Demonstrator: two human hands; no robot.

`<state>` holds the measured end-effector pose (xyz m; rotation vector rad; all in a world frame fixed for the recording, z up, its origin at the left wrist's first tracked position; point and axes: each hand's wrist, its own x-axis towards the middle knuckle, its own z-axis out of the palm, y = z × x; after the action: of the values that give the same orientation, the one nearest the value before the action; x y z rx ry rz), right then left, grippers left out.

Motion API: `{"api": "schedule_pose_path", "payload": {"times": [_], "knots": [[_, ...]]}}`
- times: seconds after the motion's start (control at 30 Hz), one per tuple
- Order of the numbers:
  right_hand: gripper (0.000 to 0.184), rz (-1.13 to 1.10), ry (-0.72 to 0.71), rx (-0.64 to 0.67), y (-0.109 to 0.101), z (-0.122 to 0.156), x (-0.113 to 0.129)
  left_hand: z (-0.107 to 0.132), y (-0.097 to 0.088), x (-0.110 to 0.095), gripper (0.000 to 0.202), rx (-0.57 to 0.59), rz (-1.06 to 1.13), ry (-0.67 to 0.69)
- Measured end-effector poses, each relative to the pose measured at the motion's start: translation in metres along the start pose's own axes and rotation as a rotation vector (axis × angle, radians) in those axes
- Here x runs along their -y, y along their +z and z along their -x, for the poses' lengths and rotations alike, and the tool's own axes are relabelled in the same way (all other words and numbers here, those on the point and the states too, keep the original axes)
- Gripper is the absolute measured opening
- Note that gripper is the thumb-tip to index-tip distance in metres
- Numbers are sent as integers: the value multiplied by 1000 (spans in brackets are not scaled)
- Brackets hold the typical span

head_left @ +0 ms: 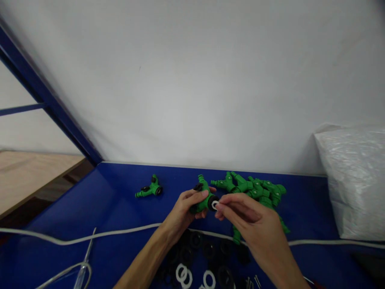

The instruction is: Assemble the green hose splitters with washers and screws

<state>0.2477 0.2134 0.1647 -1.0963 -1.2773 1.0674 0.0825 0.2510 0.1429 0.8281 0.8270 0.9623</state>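
Observation:
My left hand (191,202) is wrapped round a green Y-shaped hose splitter (203,186) with black fittings, held above the blue table. Between the thumb and fingers of my right hand (245,212) is a white ring washer (214,205), at the open mouth of the splitter's black collar. Whether the washer sits inside the collar or just touches it, I cannot tell. Behind my right hand lies a pile of green splitters (255,187). One more splitter with black parts (153,188) rests by itself to the left.
White washers (209,278) and black rings (208,249) lie near the front edge, with several screws (258,281) to their right. A white cable (120,232) crosses the table. A screwdriver-like tool (81,277) lies at left. A plastic-wrapped bundle (351,180) stands at right, and a white wall rises behind.

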Motion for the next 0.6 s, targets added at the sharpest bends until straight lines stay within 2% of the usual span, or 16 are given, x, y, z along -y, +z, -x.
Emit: {"api": "schedule_pose_path", "payload": {"times": [0.23, 0.47, 0.6], "knots": [[6, 58, -83, -15, 0, -5, -2, -3, -3, 4, 39, 15, -29, 3], [18, -19, 68, -48, 1, -5, -9, -3, -3, 6, 41, 48, -54, -17], [20, -33, 128, -7, -1, -4, -10, -2, -3, 6, 41, 54, -72, -14]]}}
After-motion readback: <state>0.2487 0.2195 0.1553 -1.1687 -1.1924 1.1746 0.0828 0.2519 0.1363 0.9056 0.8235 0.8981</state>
